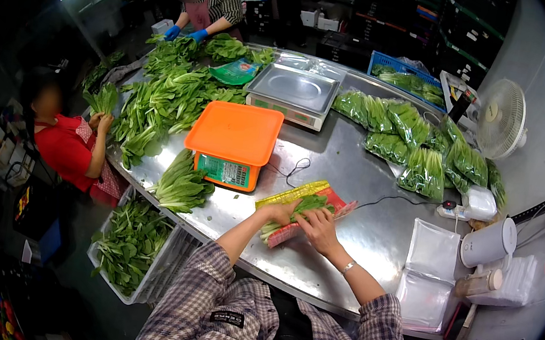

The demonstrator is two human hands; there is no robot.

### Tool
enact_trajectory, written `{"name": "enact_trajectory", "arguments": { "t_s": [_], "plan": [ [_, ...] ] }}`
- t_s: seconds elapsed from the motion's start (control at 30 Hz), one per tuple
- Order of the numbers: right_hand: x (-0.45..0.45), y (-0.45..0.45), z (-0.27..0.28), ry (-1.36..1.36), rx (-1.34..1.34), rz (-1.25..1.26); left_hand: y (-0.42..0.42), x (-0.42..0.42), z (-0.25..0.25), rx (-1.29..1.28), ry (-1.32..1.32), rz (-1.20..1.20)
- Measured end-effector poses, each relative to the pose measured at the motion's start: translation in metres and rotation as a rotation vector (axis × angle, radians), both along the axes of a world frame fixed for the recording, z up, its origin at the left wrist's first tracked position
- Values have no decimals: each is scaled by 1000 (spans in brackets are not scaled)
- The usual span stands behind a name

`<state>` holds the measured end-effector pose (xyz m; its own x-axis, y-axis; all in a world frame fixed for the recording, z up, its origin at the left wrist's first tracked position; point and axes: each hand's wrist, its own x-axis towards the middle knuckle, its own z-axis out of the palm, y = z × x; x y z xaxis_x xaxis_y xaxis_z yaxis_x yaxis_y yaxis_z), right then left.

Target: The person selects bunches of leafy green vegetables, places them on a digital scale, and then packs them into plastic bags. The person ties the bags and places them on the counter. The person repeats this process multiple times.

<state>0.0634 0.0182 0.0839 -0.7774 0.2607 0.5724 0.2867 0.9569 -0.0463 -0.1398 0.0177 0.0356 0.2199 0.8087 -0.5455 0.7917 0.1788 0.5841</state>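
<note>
On the steel table before me lies a bunch of leafy greens (310, 205), its pale stems toward me, on a red and yellow printed plastic sheet (295, 192). My left hand (282, 212) grips the bunch from the left, its fingers partly hidden by the leaves. From the right, my right hand (318, 230) curls over the leaves and the sheet's red part. Just beyond, to the left, stands an orange-topped digital scale (234, 133). Beside it lies a loose pile of long-leaved greens (182, 184).
A steel-pan scale (292, 88), heaped greens (170, 100) and bagged greens (424, 172) cover the far side. Clear plastic bags (423, 298), a white kettle (487, 243) and a fan (501, 119) are right. A crate (150, 277) stands lower left. Co-workers (76, 149) (217, 0) handle greens.
</note>
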Motion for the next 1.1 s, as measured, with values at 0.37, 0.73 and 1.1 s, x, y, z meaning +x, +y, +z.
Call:
{"name": "enact_trajectory", "arguments": {
  "t_s": [0.37,0.73,1.1],
  "plan": [
    [-28,19,-40,-56,-365,104,-15,-26,-59,355,-300,-169],
    [-20,2,-48,-78,-304,75,16,-45,-45,246,282,272],
    [-9,-28,-52,47,-327,-65,-21,-21,2,213,167,-143]
  ]
}}
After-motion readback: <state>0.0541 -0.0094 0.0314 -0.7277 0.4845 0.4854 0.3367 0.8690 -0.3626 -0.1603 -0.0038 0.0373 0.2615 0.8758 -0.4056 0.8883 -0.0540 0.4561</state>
